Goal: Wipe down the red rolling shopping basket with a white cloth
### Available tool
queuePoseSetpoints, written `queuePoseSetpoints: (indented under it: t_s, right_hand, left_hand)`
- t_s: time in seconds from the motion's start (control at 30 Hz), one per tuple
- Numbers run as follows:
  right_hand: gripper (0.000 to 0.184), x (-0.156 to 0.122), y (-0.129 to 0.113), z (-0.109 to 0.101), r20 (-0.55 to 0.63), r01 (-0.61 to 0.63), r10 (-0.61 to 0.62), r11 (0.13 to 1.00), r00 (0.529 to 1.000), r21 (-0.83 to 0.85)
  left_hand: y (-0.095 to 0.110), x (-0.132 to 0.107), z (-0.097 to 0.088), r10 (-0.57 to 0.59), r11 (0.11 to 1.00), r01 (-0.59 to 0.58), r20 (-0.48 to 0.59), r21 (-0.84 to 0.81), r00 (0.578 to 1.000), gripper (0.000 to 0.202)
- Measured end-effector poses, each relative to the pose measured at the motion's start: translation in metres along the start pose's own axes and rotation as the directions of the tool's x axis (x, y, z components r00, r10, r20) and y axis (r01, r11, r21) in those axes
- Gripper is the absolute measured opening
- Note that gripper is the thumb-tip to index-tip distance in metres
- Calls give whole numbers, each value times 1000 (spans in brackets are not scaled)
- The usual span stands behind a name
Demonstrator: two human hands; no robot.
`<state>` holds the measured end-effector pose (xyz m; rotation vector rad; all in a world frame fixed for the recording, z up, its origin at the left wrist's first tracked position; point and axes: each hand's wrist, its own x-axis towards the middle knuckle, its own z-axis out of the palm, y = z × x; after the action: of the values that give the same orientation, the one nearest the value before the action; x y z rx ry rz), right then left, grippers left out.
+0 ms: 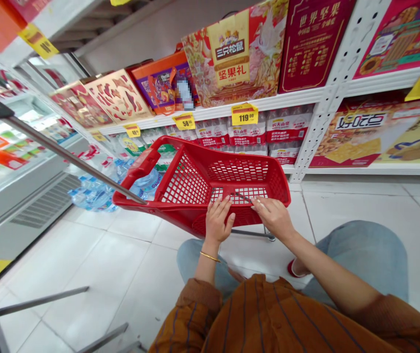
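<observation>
A red plastic shopping basket cart [180,215] with mesh walls stands on the floor right in front of me. My left hand [218,219] rests on its near rim, fingers stretched out flat and thumb apart. To the right, my right hand [273,216] is closed in a pinch at the same rim. From its fingertips a thin dark rod [242,197] reaches left over the basket's inside, its far end near my left fingertips. I cannot make out what kind of rod it is. Mesh shows through the basket floor, partly covered by my fingers.
Shelves behind hold gift boxes [235,54] and wrapped bottle packs [247,135], with yellow price tags [245,114]. Large water bottles [95,191] lie left of the cart. A refrigerated case [18,196] runs along the left. A metal pole [70,156] slants to the cart.
</observation>
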<state>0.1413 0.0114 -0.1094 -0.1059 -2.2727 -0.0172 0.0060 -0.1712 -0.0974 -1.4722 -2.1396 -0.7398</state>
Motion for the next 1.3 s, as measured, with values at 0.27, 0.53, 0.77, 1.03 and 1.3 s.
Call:
queuePoseSetpoints:
  t_s: [0.27, 0.53, 0.77, 1.03, 1.3]
  right_hand:
    - [28, 3, -27, -2, -24, -43, 43, 999, 999, 0]
    - [28, 10, -47, 2, 11, -59, 59, 998, 998, -20]
    - [33, 2, -42, 9, 14, 42, -42, 999, 999, -11]
    - [39, -8, -22, 5, 22, 56, -56, 998, 998, 17]
    - [43, -25, -5, 0, 37, 55, -55, 998, 998, 20]
  left_hand:
    - [-14, -7, -7, -16, 1000, 16, -3, -10, 1000, 41]
    - [5, 0, -22, -113, 987, 112, 0, 115, 994, 46]
    - [29, -2, 8, -99, 995, 96, 146, 29, 984, 62]
    - [20, -2, 12, -80, 990, 92, 115, -106, 990, 48]
    - [21, 0, 14, -111, 983, 124, 96, -139, 989, 43]
